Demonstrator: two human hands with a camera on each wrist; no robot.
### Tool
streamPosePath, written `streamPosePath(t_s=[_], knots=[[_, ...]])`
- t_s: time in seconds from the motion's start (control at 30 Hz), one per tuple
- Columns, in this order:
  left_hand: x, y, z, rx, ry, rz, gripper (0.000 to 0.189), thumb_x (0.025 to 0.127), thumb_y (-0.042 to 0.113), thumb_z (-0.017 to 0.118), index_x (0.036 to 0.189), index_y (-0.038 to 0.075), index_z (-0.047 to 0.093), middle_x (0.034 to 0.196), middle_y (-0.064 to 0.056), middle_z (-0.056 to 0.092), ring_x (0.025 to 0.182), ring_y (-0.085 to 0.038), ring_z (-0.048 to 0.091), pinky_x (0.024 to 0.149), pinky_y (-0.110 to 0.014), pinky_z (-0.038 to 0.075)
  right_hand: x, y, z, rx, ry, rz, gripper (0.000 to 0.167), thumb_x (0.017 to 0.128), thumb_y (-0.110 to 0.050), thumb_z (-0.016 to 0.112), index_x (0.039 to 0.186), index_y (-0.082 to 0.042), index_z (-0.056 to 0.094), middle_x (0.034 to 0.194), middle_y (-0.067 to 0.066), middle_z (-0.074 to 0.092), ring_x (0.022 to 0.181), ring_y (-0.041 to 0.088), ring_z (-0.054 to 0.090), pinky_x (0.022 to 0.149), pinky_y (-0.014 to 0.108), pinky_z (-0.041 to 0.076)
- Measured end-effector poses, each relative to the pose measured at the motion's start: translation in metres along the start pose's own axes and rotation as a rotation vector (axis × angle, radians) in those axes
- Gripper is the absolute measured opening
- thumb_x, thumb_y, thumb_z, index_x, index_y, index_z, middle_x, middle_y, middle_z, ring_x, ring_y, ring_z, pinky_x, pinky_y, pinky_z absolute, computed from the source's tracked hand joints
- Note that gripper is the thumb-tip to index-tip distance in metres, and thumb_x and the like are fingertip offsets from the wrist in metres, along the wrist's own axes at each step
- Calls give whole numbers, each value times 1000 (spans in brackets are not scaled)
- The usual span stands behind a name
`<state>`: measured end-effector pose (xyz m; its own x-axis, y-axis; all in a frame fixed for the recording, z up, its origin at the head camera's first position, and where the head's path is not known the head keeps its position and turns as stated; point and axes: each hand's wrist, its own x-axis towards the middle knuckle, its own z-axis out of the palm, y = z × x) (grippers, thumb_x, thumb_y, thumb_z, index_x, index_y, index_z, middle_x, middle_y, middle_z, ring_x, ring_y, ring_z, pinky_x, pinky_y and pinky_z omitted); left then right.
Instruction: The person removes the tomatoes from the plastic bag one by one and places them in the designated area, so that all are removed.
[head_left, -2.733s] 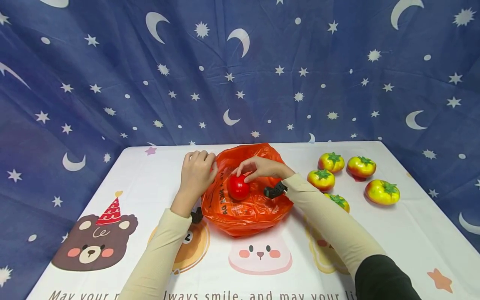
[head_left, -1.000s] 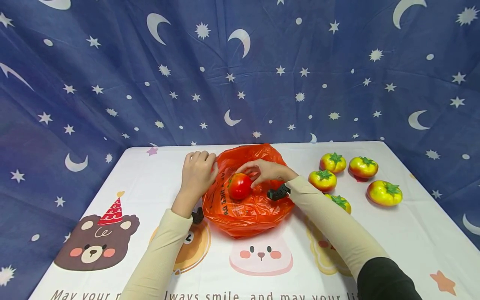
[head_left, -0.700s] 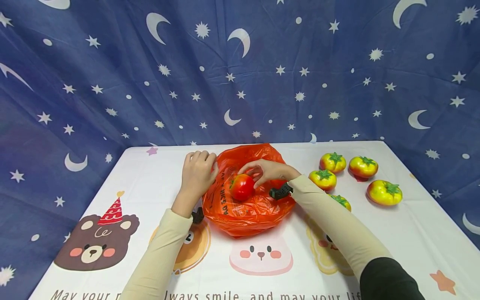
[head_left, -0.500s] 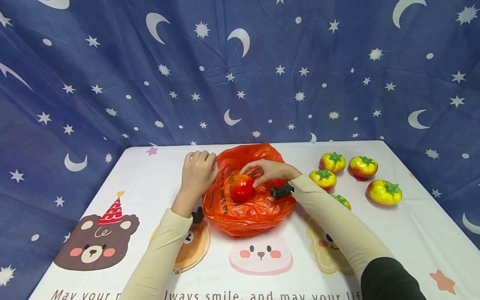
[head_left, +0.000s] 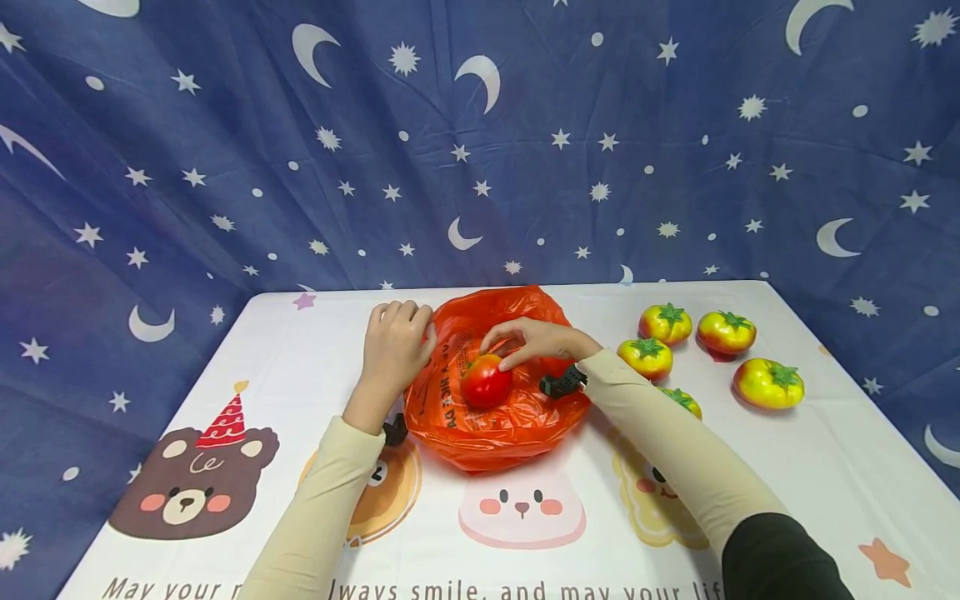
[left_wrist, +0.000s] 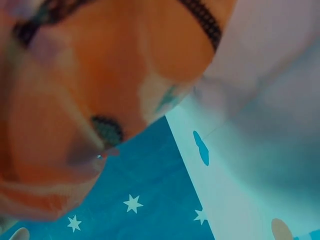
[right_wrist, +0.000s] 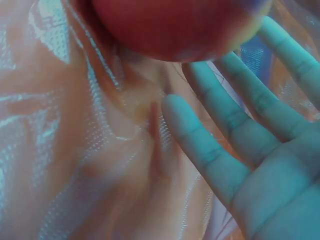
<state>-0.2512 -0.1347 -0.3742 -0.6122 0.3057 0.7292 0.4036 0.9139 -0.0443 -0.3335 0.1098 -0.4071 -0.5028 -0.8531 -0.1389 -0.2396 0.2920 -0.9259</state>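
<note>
An orange-red plastic bag [head_left: 517,429] with dark printing lies on the table, its mouth spread wide. My left hand [head_left: 397,350] grips the bag's left rim with curled fingers; that part of the rim is mostly hidden behind the hand. In the left wrist view the bag [left_wrist: 115,65] fills the upper left. A glossy red tomato [head_left: 483,387], yellowish near its stem end, sits inside the bag. My right hand [head_left: 536,340] is over the bag, one fingertip at the tomato's upper right. In the right wrist view its fingers [right_wrist: 200,145] stretch loosely out beside the tomato [right_wrist: 175,25].
Several yellow-and-red fruits [head_left: 768,385] with green leafy tops stand on the right of the table, one [head_left: 682,402] partly behind the right sleeve. The white tablecloth [head_left: 420,571] has cartoon prints. A blue curtain [head_left: 525,208] with moons and stars hangs behind the table.
The tomato has turned in the bag, its yellowish stem side now showing, and sits slightly lower and to the right. My right hand has shifted a little right; the left hand has stayed put.
</note>
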Motion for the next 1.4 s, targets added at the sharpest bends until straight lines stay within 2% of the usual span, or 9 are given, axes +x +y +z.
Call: streamPosePath(t_s=[0.2,0.37,0.63,0.87,1.0,1.2,1.4], knots=[[0,0,1,2,8,12,4,81,9,62,82,5,61,74,-10,61,73,-29,58,81,-44,46,-2,-2,1,31,-40,34,51,79,-7,72,125,3,52,134,18,52,122,31,53,97,37,49],[1,0,2,0,16,17,4,81,9,62,80,6,61,74,-9,60,73,-28,58,80,-44,46,-2,-3,3,68,-56,16,51,78,-3,72,123,5,50,132,15,53,119,29,54,96,36,49],[1,0,1,5,31,21,3,80,8,63,80,6,61,73,-9,60,72,-28,58,79,-44,47,-4,-4,3,58,-71,14,48,76,5,70,118,5,49,127,12,55,124,29,50,101,38,45],[1,0,1,1,34,21,3,79,8,63,80,6,61,73,-9,60,72,-28,58,79,-43,47,-3,-2,4,71,-64,-3,41,79,-6,72,113,3,52,115,0,59,121,26,54,95,33,50],[1,1,0,1,33,19,3,79,8,63,80,6,61,73,-9,61,72,-28,58,79,-43,47,-2,-3,5,74,-49,-16,40,77,-7,74,110,1,53,113,-2,60,121,25,55,94,31,50],[1,1,0,0,21,13,3,80,8,63,80,6,61,73,-9,61,71,-28,58,79,-43,47,-3,-3,5,103,-18,-16,41,76,1,73,110,1,50,119,6,60,121,26,53,96,34,48],[0,0,1,6,11,7,4,80,9,63,81,5,62,74,-10,62,72,-28,59,80,-43,47,-4,-5,6,82,-38,-8,54,75,6,71,123,7,45,133,20,50,125,30,48,101,40,44]])
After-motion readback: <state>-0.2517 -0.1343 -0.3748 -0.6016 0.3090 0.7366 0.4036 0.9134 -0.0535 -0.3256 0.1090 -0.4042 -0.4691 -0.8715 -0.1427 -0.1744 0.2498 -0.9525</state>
